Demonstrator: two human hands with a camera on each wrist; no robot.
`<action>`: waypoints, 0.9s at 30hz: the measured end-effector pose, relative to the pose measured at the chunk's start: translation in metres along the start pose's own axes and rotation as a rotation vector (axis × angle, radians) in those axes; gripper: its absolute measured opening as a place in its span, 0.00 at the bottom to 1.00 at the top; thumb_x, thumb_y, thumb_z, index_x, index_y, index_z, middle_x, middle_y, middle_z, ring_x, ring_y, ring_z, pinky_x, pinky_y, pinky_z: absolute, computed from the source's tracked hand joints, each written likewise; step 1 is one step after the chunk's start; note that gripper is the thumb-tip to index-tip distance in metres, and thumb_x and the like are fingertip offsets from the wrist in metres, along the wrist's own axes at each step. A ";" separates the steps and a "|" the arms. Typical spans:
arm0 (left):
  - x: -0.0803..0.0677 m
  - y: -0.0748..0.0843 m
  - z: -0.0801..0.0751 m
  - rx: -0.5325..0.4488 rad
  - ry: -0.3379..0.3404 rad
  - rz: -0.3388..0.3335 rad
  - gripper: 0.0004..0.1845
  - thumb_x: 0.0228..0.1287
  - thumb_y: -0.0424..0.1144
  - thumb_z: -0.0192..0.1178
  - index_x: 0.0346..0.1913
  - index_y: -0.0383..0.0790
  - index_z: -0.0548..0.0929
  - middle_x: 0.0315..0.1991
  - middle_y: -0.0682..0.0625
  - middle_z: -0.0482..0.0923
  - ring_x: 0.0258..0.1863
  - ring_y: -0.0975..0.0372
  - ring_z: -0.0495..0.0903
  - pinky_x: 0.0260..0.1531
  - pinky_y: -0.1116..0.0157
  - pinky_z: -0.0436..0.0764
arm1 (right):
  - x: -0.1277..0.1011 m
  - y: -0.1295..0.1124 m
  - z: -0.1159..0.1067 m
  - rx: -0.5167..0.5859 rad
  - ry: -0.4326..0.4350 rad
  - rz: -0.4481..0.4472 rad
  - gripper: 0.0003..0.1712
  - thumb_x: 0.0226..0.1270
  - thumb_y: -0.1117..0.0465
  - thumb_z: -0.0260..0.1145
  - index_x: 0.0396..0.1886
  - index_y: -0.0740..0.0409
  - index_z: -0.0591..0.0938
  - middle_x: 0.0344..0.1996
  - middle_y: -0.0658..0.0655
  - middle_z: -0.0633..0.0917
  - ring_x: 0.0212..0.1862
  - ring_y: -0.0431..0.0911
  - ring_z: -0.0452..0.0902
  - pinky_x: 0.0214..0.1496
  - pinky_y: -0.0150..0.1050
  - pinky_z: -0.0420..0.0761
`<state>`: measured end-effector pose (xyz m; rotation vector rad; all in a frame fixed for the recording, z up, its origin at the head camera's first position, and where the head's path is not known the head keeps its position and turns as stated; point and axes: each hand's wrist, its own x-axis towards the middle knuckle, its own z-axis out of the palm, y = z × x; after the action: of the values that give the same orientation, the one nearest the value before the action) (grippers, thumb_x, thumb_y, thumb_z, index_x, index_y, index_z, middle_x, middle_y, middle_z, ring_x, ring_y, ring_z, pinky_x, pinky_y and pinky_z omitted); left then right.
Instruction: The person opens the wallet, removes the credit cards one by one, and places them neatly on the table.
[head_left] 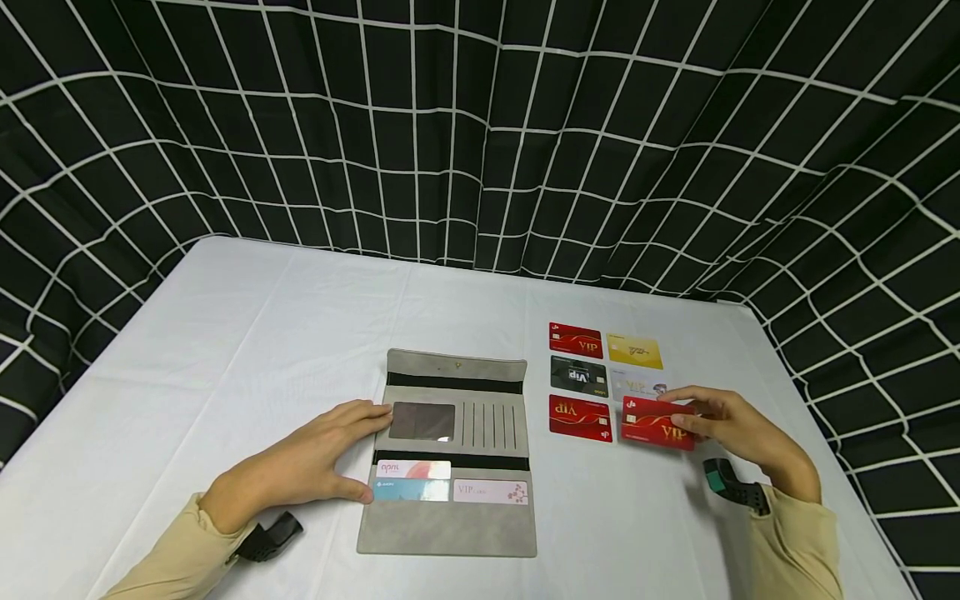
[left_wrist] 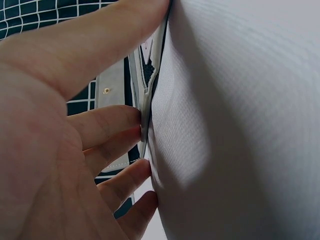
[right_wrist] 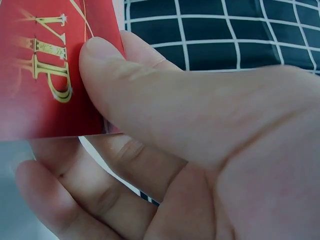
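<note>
A grey wallet [head_left: 453,454] lies open on the white table [head_left: 225,350], with three cards tucked in its lower slots. My left hand [head_left: 315,458] rests flat on the wallet's left edge, fingers straight; the left wrist view shows the fingers [left_wrist: 107,125] pressing that edge [left_wrist: 146,100]. My right hand [head_left: 731,425] pinches a red VIP card [head_left: 658,423] between thumb and fingers, just above the table at the right. The right wrist view shows the thumb [right_wrist: 150,95] on the red VIP card [right_wrist: 50,65].
Several more cards lie in a grid right of the wallet: a red one [head_left: 575,340], a yellow one [head_left: 634,351], a black one [head_left: 578,375], a pale one [head_left: 637,386], and a red one [head_left: 580,417]. A black grid curtain [head_left: 480,125] surrounds the table.
</note>
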<state>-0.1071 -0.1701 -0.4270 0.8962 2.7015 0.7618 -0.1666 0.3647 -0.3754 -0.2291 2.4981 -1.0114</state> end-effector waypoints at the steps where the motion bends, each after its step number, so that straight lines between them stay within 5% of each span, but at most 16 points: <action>1: 0.000 0.000 0.000 -0.002 0.000 0.000 0.49 0.50 0.60 0.71 0.70 0.34 0.70 0.72 0.44 0.66 0.72 0.46 0.63 0.68 0.42 0.65 | 0.000 0.001 0.000 0.001 -0.004 0.000 0.25 0.72 0.62 0.61 0.64 0.70 0.74 0.55 0.72 0.77 0.47 0.51 0.75 0.39 0.36 0.84; 15: 0.000 0.000 0.000 -0.008 -0.005 -0.003 0.49 0.49 0.59 0.71 0.70 0.34 0.70 0.73 0.45 0.66 0.73 0.46 0.62 0.68 0.42 0.65 | 0.008 0.012 0.006 -0.021 -0.027 0.021 0.24 0.71 0.63 0.61 0.62 0.72 0.74 0.50 0.70 0.79 0.43 0.47 0.74 0.38 0.35 0.83; 27: 0.001 -0.001 -0.001 -0.006 -0.003 0.006 0.49 0.49 0.60 0.71 0.70 0.34 0.70 0.73 0.44 0.66 0.73 0.46 0.62 0.69 0.42 0.64 | 0.014 0.012 0.012 -0.130 0.071 0.103 0.24 0.67 0.57 0.68 0.55 0.71 0.80 0.37 0.58 0.78 0.43 0.49 0.74 0.33 0.33 0.80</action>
<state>-0.1088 -0.1702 -0.4264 0.9042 2.6935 0.7680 -0.1733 0.3619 -0.3960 -0.1034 2.6137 -0.8305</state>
